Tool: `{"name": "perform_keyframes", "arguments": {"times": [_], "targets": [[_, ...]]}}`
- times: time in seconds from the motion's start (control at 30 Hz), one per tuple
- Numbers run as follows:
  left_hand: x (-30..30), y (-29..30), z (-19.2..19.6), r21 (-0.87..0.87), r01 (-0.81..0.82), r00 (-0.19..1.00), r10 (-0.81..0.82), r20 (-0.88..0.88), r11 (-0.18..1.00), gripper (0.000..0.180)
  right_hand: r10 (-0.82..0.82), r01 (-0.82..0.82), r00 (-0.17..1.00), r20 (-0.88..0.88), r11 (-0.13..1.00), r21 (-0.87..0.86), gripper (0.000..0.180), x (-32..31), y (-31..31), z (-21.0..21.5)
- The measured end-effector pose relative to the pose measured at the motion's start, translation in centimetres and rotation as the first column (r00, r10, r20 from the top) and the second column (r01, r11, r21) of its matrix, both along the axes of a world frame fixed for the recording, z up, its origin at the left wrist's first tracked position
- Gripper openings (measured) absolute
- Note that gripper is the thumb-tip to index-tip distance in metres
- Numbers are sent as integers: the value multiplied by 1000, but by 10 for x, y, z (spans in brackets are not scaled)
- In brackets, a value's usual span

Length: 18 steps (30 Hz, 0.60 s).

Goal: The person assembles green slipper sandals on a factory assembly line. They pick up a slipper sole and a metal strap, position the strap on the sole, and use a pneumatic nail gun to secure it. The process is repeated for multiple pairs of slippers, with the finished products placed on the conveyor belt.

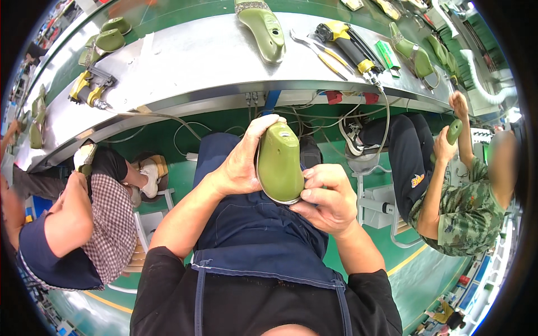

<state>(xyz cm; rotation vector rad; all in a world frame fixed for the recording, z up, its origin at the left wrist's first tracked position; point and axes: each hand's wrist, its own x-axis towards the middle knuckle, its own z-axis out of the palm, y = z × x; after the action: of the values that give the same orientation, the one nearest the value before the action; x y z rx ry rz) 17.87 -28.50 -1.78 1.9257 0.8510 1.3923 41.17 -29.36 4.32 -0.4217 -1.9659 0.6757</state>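
Above my lap I hold a green plastic shoe last [280,165], upright, its narrower end with a small slot pointing away from me. My left hand [241,159] wraps round its left side, with the thumb along the far end. The bent fingers and thumb of my right hand [328,196] press together at the last's lower right edge. A thin pale rim shows along the near edge of the last; whether my right fingertips pinch a piece of material there cannot be made out.
On the metal bench [185,56] ahead lie another green last [263,31], pincers [322,54], a yellow-black air tool [350,47], a small green box [388,55] and a second air tool [89,88]. Hoses hang below. Co-workers sit left [106,224] and right [465,213], the right one holding a last.
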Motion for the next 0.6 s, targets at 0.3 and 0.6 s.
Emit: {"name": "perform_keyframes", "arguments": {"times": [0.3,0.6], "targets": [[-3,-1,7,26,-4,1000,5,-26,1000,119,-39,36,997,71,999,41,36,-5,-7,13],[-4,-2,-2,-11,23,999,-23,25,1000,119,17,-20,998,67,998,52,48,-5,-4,-4]]}}
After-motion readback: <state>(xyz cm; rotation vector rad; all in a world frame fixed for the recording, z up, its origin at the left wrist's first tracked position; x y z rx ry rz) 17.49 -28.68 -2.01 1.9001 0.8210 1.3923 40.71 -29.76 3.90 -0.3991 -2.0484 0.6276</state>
